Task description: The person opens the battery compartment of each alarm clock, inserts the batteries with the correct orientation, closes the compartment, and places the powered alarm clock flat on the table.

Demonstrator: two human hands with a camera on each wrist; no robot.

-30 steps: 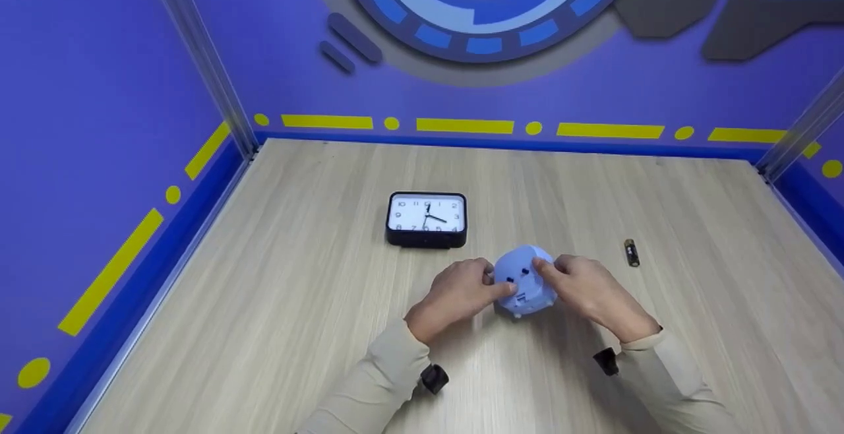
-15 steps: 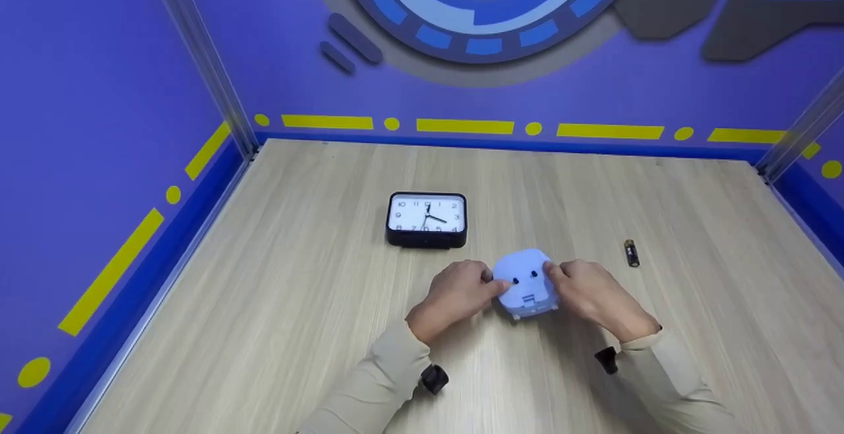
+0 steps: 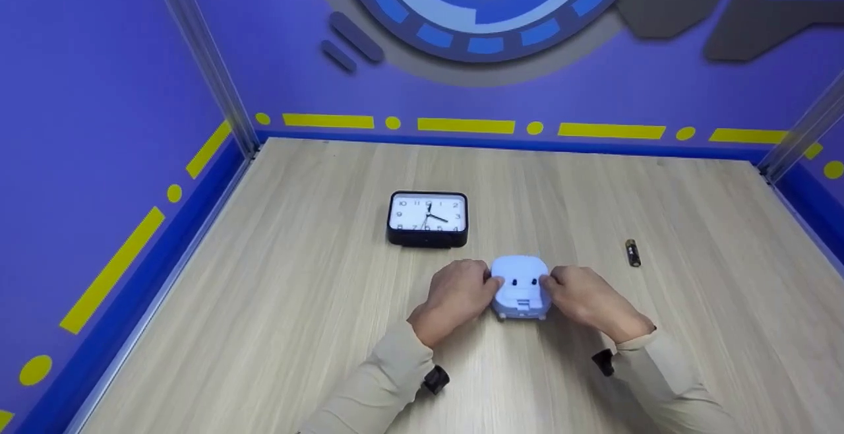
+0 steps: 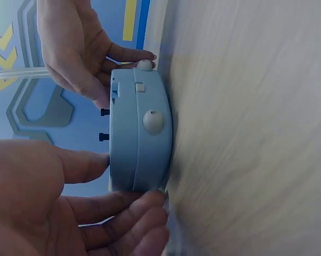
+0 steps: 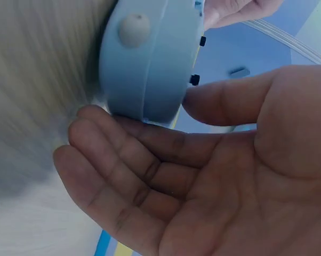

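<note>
two hands share a pale blue device (image 3: 519, 295) on the wood-grain worktop (image 3: 316, 256), a little toward 5 o'clock from the middle of the head view. the left hand (image 3: 455, 299) is at its 9 o'clock side, thumb on the upper face and fingers curled against the side wall. the right hand (image 3: 583, 295) is at 3 o'clock, pinching between thumb and index finger, its other fingers bent loosely alongside. each is closed only as far as the body's thickness lets it.

the device lies with two black knobs (image 4: 104, 125) facing up, set side by side between the thumbs; the right thumb is just beside one. two round white feet (image 4: 153, 121) stick out toward 6 o'clock. the underside is very close to the worktop, but i can't tell if it touches.

toward 10 o'clock from the device, just past the left hand, is a black-cased clock (image 3: 427, 217) with a white dial, short pointer near 12, longer one between 3 and 4. out between 2 and 3 o'clock, well apart, a dark battery (image 3: 633, 253) lies with its coppery end toward 12. both arms wear beige sleeves (image 3: 376, 381), and a blue-purple wall (image 3: 475, 94) with yellow dashes stands at 12 o'clock.
</note>
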